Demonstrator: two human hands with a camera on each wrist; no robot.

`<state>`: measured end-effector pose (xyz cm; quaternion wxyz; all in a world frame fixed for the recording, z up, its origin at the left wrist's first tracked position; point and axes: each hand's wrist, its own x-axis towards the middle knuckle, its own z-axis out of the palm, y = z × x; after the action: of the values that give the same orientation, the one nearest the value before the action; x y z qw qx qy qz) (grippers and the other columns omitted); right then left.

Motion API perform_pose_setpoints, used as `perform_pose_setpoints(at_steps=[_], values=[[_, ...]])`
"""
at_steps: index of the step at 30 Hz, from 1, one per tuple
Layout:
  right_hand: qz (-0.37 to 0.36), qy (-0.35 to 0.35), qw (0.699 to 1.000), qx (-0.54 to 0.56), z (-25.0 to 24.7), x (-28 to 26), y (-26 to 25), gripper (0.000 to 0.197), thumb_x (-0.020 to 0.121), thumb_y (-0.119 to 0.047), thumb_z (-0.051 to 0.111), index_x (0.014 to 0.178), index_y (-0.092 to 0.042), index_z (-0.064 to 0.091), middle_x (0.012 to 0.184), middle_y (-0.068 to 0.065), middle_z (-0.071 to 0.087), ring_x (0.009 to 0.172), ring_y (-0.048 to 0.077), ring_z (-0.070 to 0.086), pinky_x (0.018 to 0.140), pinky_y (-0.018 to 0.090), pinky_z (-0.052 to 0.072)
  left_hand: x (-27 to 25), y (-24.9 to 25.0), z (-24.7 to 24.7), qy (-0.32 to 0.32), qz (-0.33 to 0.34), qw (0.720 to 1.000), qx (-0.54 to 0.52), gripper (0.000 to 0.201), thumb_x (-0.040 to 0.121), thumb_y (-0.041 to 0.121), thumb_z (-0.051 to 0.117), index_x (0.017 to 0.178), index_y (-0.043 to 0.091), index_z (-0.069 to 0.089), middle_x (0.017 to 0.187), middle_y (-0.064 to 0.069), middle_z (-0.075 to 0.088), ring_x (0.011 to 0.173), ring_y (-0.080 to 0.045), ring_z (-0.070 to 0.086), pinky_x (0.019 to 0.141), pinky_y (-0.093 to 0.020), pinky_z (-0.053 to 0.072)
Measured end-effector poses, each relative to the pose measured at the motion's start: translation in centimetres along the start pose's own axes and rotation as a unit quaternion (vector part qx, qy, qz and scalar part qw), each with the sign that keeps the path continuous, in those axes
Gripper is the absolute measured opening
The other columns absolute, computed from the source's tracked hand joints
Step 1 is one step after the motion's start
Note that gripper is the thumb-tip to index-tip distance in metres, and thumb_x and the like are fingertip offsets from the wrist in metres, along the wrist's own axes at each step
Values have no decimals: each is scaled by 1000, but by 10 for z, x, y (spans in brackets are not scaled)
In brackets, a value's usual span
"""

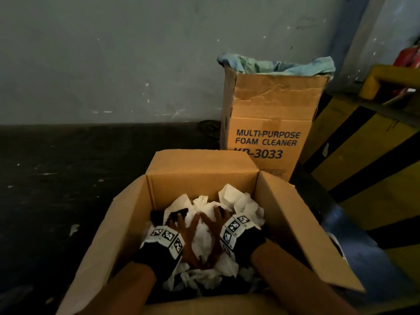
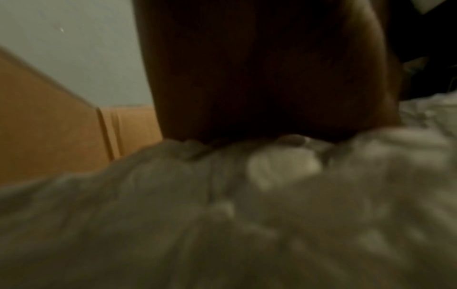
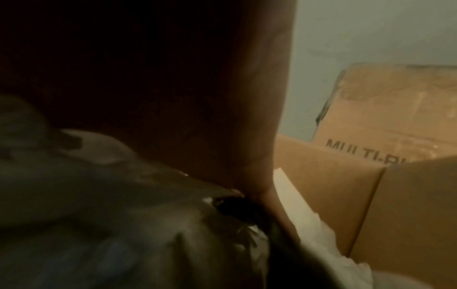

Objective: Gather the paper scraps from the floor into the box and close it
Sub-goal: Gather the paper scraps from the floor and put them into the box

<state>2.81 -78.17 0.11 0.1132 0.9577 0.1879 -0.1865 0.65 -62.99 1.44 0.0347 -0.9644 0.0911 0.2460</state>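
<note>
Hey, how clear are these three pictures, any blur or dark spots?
Head view: dim but fairly sharp, the box lettering behind readable, edges bent by the wide lens. Left wrist view: blurred paper, dark left hand. Right wrist view: right hand a dark mass, paper smeared.

Brown cardboard box (image 1: pixel 200 185), white paper scraps (image 1: pixel 204 233), black-and-white checked wrist markers (image 1: pixel 167 236) — yellow-black striped barrier (image 1: pixel 363 142)

box (image 1: pixel 200 183): matt brown corrugated cardboard. paper scraps (image 1: pixel 204 233): white, crumpled, soft tissue-like. floor (image 1: pixel 56 178): dark rough concrete, speckled. wall (image 1: pixel 113 53): matt, scuffed paint.
</note>
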Motion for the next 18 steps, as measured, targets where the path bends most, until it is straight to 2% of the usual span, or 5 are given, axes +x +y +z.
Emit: perform_pose_setpoints(at_steps=[4, 7, 9, 13, 18], values=[[26, 0, 999, 37, 18, 9, -10, 99, 85, -47, 56, 130, -36, -30, 150, 26, -21, 140, 50, -1, 112, 58, 10, 2, 7, 14, 25, 19, 998, -55, 133, 62, 59, 74, 107, 50, -51, 152, -24, -17, 137, -51, -7, 109, -62, 9], [109, 21, 990, 92, 21, 25, -10, 154, 34, -77, 71, 138, -23, -28, 123, 36, 54, 102, 49, 61, 78, 47, 55, 16, 5, 10, 105, 7, 993, -51, 147, 35, 77, 69, 112, 43, -51, 146, -38, 10, 131, -60, 18, 100, -71, 27], [87, 152, 975, 139, 38, 41, -8, 172, 11, -85, 61, 144, -11, -18, 91, 23, 69, 70, 30, 73, 50, 33, 56, 27, -3, 19, 19, -2, 998, -54, 145, 39, 79, 67, 120, 40, -47, 152, -28, -7, 137, -52, -2, 106, -70, 15], [-25, -28, 996, 76, 11, 30, -4, 99, 82, -51, 60, 147, -24, -9, 150, 31, 19, 138, 45, 22, 113, 48, 23, 36, -11, 28, -64, 1, 993, -104, 138, 54, 64, 73, 127, 39, -42, 153, -12, -24, 139, -39, -17, 112, -62, 7], [-108, -44, 990, 82, 0, 25, 0, 114, 72, -46, 73, 146, -30, -12, 158, 14, -1, 145, 34, 3, 116, 48, 9, 18, 1, 25, -35, -34, 989, -141, 129, 62, 44, 79, 142, 19, -18, 149, -26, 12, 131, -47, 26, 107, -53, 32]])
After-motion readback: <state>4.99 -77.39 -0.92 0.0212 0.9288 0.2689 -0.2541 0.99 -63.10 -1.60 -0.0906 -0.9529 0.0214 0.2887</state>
